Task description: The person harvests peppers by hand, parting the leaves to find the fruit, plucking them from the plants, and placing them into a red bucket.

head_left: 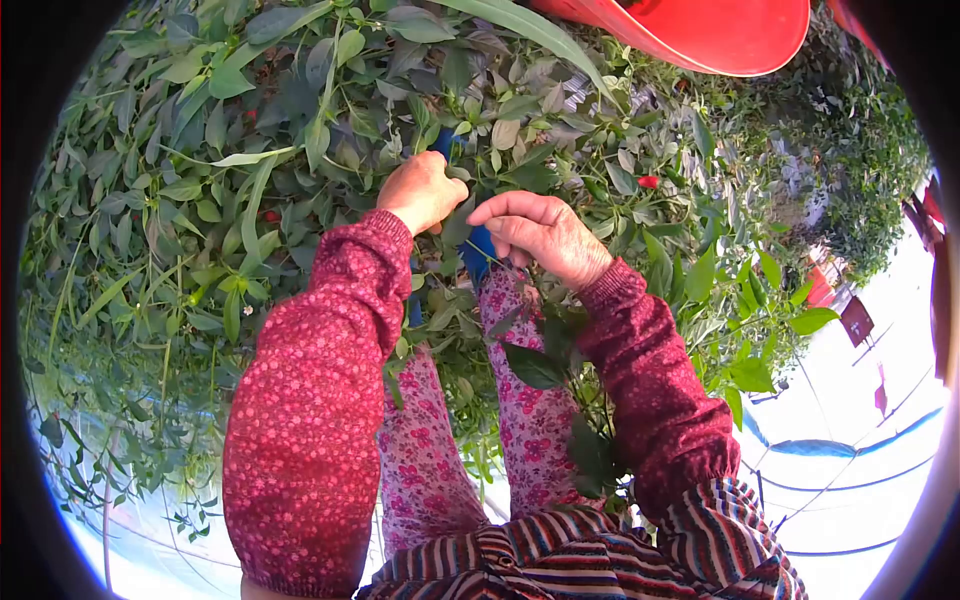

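Observation:
My left hand (425,192) is closed in a fist among the leaves of pepper plants (290,140); what its fingers hold is hidden. Just to its right, my right hand (540,235) has thumb and forefinger drawn together beside a dark leaf (460,222). Whether that leaf or a thin stem is pinched there, I cannot make out. Small red peppers show among the foliage: one red pepper (648,182) lies right of my hands, and another red pepper (268,216) peeks out at the left.
A red plastic tub (700,40) stands at the top right. Leafy branches (590,440) cross in front of my right forearm and legs. My flowered trousers (530,420) and a blue shoe (478,255) are among the plants. Pale sheeting (850,500) with thin lines lies at lower right.

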`<control>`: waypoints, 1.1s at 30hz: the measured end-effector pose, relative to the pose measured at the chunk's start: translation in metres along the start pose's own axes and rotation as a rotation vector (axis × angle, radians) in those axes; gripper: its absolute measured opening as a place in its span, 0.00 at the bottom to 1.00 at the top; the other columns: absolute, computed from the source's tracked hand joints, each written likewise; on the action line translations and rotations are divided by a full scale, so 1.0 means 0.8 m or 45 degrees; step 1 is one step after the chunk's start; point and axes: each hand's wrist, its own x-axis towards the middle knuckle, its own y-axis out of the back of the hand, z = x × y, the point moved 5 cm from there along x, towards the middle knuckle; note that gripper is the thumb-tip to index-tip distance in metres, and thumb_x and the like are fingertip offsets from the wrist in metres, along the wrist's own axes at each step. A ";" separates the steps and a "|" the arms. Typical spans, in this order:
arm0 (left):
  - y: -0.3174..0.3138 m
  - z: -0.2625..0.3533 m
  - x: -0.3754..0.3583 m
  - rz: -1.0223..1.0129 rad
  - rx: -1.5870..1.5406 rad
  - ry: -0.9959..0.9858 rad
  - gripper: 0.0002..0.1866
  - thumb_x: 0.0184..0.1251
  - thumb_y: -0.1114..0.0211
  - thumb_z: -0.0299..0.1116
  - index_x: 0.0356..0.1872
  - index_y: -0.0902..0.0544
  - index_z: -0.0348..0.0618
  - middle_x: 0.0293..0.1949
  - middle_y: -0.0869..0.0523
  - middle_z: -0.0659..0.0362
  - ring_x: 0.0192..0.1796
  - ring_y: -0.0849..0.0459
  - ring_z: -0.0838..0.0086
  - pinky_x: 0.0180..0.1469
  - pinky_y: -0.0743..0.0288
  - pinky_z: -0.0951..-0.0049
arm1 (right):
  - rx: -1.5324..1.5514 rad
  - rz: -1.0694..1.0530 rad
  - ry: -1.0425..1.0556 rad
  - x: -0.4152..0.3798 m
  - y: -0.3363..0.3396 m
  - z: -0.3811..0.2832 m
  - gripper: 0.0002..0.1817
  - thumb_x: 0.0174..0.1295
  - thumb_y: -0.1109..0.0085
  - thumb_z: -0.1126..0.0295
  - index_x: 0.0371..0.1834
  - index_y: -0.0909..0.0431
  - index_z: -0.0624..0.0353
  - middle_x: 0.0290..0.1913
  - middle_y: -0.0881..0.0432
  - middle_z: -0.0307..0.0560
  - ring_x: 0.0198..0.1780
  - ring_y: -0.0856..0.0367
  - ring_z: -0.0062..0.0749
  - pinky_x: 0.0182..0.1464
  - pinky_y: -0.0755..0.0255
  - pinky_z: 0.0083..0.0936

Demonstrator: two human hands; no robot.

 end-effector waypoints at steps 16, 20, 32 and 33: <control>0.015 -0.094 -0.070 -0.165 -0.341 -0.266 0.11 0.58 0.41 0.23 0.42 0.21 0.42 0.28 0.23 0.68 0.28 0.26 0.85 0.30 0.26 0.79 | -1.264 0.031 0.536 0.063 -0.048 0.004 0.19 0.52 0.45 0.71 0.50 0.22 0.49 0.51 0.23 0.46 0.52 0.23 0.43 0.54 0.29 0.35; 0.011 -0.102 -0.070 -0.162 -0.337 -0.097 0.10 0.58 0.41 0.29 0.41 0.20 0.45 0.26 0.22 0.67 0.26 0.25 0.84 0.28 0.26 0.77 | -1.531 -0.051 0.457 0.078 -0.073 0.007 0.18 0.48 0.40 0.67 0.45 0.23 0.52 0.47 0.22 0.44 0.50 0.22 0.42 0.50 0.26 0.36; 0.005 -0.096 -0.051 -0.004 -0.188 -0.457 0.12 0.56 0.40 0.28 0.43 0.20 0.44 0.28 0.19 0.59 0.28 0.22 0.74 0.33 0.25 0.72 | -1.235 -0.028 0.255 0.023 -0.074 -0.018 0.13 0.51 0.42 0.59 0.32 0.22 0.55 0.22 0.21 0.50 0.30 0.19 0.47 0.36 0.26 0.38; 0.000 -0.105 -0.043 0.053 -0.191 -0.523 0.12 0.55 0.38 0.30 0.43 0.19 0.48 0.25 0.19 0.56 0.26 0.21 0.67 0.33 0.27 0.69 | -1.105 -0.019 0.239 0.021 -0.067 -0.010 0.12 0.51 0.42 0.59 0.32 0.22 0.55 0.22 0.21 0.49 0.30 0.19 0.46 0.35 0.26 0.37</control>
